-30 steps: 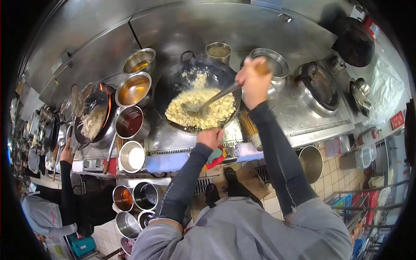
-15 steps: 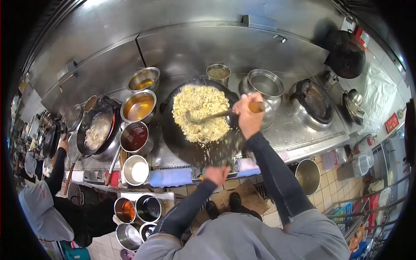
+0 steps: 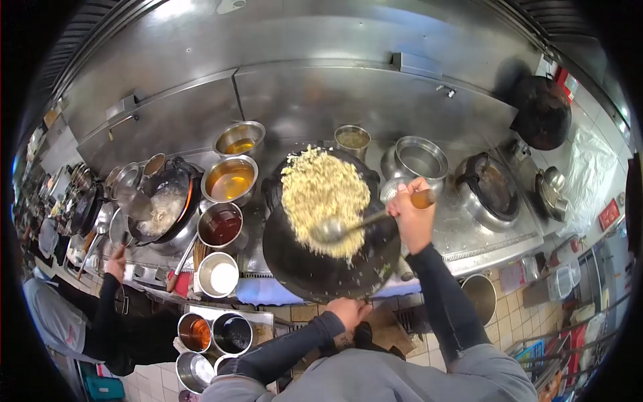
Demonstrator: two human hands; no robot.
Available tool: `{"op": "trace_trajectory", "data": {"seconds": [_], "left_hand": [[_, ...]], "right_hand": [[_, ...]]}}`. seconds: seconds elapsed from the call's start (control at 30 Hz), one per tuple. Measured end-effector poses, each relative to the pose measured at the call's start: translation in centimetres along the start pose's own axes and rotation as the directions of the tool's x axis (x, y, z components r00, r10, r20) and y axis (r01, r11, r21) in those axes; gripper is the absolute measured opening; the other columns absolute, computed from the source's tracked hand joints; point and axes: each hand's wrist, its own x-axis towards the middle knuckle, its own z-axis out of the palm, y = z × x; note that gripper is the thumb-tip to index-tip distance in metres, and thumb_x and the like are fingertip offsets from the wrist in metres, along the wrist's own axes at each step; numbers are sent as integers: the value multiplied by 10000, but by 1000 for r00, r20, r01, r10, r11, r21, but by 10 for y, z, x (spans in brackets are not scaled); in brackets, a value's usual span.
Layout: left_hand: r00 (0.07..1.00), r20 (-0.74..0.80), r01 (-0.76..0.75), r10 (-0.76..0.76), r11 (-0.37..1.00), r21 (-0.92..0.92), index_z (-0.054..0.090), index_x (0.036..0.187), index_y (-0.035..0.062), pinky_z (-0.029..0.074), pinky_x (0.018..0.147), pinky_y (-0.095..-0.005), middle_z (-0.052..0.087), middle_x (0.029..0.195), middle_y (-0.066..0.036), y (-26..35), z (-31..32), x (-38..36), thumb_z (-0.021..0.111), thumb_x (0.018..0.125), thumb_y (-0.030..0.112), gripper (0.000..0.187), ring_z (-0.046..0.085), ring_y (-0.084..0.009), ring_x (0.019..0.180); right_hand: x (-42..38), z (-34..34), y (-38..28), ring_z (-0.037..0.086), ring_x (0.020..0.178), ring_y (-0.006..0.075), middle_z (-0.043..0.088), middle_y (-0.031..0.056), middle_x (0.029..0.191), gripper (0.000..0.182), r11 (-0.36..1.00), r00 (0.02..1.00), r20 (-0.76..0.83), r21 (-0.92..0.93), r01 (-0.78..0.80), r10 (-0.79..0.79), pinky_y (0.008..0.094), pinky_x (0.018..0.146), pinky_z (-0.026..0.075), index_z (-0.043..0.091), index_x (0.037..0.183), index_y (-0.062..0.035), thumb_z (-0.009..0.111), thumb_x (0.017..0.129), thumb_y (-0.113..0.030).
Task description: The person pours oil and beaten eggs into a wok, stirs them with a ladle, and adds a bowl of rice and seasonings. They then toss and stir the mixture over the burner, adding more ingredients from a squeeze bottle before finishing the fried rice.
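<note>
My right hand [image 3: 412, 213] is wrapped round the wooden-ended handle of a ladle [image 3: 328, 230]. The ladle's bowl is at the near part of a mass of yellow fried rice [image 3: 325, 194]. Under the rice, a large black wok [image 3: 321, 271] tips towards me, its near side bare but for stray grains. My left hand [image 3: 348, 312] is closed at the wok's near edge; the exact grip is partly hidden. The rice looks blurred by motion.
Left of the wok stand bowls of yellow liquid [image 3: 230, 179], a pot of dark red sauce [image 3: 220, 225] and a white-filled pot [image 3: 218, 275]. A metal pot [image 3: 420, 159] stands right. At far left, a co-worker's hand [image 3: 116, 263] is near another wok [image 3: 164, 209].
The wok has come towards me and tilted, with my left hand at its near edge. My right hand and the ladle are nearer me. At left, the co-worker's ladle now shows over the other wok.
</note>
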Motion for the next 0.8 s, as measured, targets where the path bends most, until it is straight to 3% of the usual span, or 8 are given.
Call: {"op": "trace_trajectory", "data": {"seconds": [0.1, 0.2, 0.37, 0.43, 0.5, 0.7, 0.77, 0.8], "left_hand": [[987, 142, 41, -74, 974, 224, 696, 816, 155, 489, 491, -433, 598, 579, -137, 44, -108, 54, 489, 910, 487, 403, 591, -298, 491], [956, -239, -113, 171, 964, 239, 621, 673, 103, 470, 472, -441, 595, 571, -148, -15, -83, 115, 456, 938, 437, 458, 605, -324, 522], [995, 22, 95, -99, 986, 140, 649, 714, 81, 514, 593, -482, 649, 687, -160, -28, 12, 28, 450, 928, 415, 444, 636, -354, 607], [980, -123, -145, 158, 983, 109, 675, 740, 76, 526, 589, -463, 642, 665, -176, -1, -9, 6, 476, 919, 409, 427, 641, -352, 602], [982, 178, 12, -60, 967, 256, 678, 696, 71, 525, 549, -434, 606, 576, -165, 43, -98, 40, 513, 912, 394, 423, 603, -321, 496], [996, -75, 58, -43, 976, 208, 670, 776, 89, 516, 654, -424, 652, 777, -157, -51, -40, 120, 490, 924, 378, 371, 641, -291, 694], [808, -549, 28, 212, 918, 396, 668, 878, 82, 501, 746, -410, 621, 995, -171, -47, -9, 92, 542, 896, 294, 246, 613, -311, 881], [831, -556, 149, 6, 961, 232, 652, 960, 82, 472, 806, -410, 573, 1083, -165, -29, 10, 68, 567, 874, 232, 192, 567, -344, 958]], "right_hand": [[11, 18, -58, 412, 431, 79, 423, -12, 550, 222, 999, 998, -29, -3, 51, -52, 246, 435, 374, 365, 788, -99, 529, 929, -48], [21, 39, -12, 425, 431, 79, 422, -12, 553, 236, 997, 995, -85, 52, 52, -47, 243, 425, 363, 360, 785, -99, 542, 919, -31], [-6, 11, 41, 453, 473, 97, 415, 3, 568, 226, 975, 966, -131, -20, 221, -222, 250, 464, 382, 344, 803, -91, 518, 917, -5], [-2, 7, -1, 422, 472, 83, 419, 0, 566, 218, 1000, 1000, 1, -25, 17, -17, 248, 469, 384, 358, 797, -86, 524, 919, -16], [7, 14, -41, 414, 458, 73, 435, -16, 563, 187, 994, 996, 35, -60, 87, -85, 242, 463, 387, 407, 823, -97, 566, 918, -70], [12, 14, 51, 545, 568, 103, 545, 24, 636, 161, 978, 985, -108, -175, 114, -134, 252, 560, 462, 435, 848, -84, 569, 932, -115], [-26, -21, 88, 584, 785, 99, 613, 46, 780, 132, 941, 985, -138, -333, 55, -106, 260, 697, 493, 468, 891, -80, 588, 924, -125], [-56, -28, 84, 564, 897, 95, 602, 34, 911, 124, 969, 964, -165, -98, -227, 210, 268, 750, 493, 491, 933, -89, 603, 919, -141]]}}
